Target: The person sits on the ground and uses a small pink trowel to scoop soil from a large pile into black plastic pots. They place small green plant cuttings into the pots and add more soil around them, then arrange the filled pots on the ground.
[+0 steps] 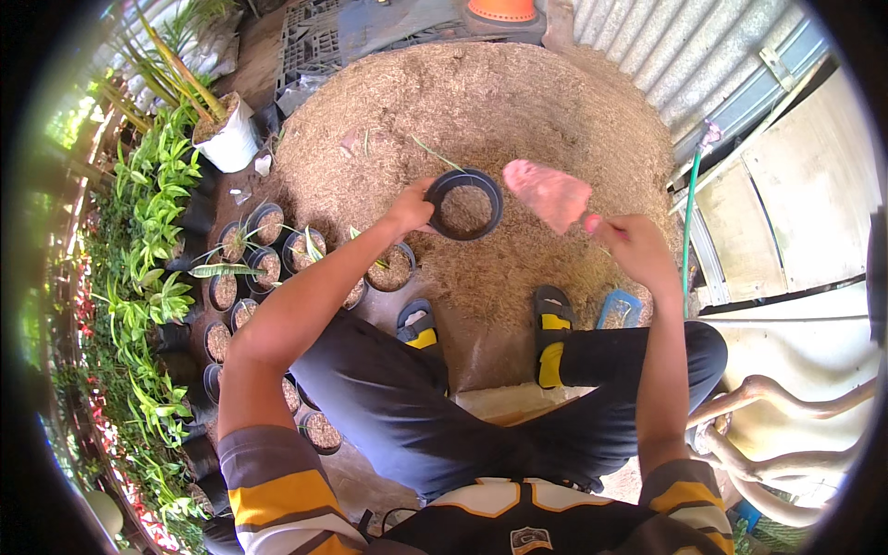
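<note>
My left hand [411, 210] grips the rim of a round black plastic pot [497, 208], held above a broad heap of brown, fibrous potting mix [444, 90]. Some of the same brown material shows inside the pot. A thin green leaf [437, 154] lies just beyond its far rim. To the right, my right hand [633, 248] is closed around the red handle of a hand trowel [548, 194]. The trowel's reddish blade points toward the pot and stays apart from it; it looks slightly blurred.
Several filled black pots [392, 269], some with young plants, stand left of my legs. A white bag planter [232, 142] sits farther back. On the right are a blue container [619, 309], a green hose [690, 222] and a corrugated metal wall [652, 41]. Twisted branches [770, 392] lie near my right knee.
</note>
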